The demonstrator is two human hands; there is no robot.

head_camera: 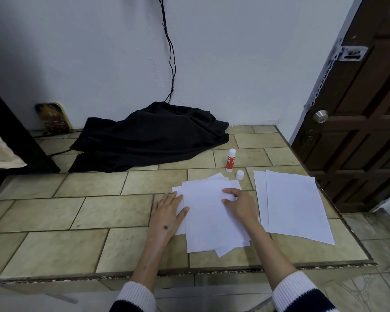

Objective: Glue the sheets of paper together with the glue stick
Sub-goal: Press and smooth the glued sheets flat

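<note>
A stack of white paper sheets (208,219), fanned unevenly, lies on the tiled counter in front of me. My left hand (168,213) rests flat on the stack's left edge, fingers apart. Fingers spread, my right hand (239,204) presses down on the top sheet near its upper right. A second pile of white sheets (295,203) lies to the right. The red and white glue stick (230,160) stands upright and uncapped behind the stack. Its white cap (240,174) stands beside it.
A crumpled black cloth (151,138) lies at the back against the wall, with a cable hanging above it. The tiled counter (77,212) ends at the right near a dark wooden door (358,120). A dark frame (14,136) stands at left.
</note>
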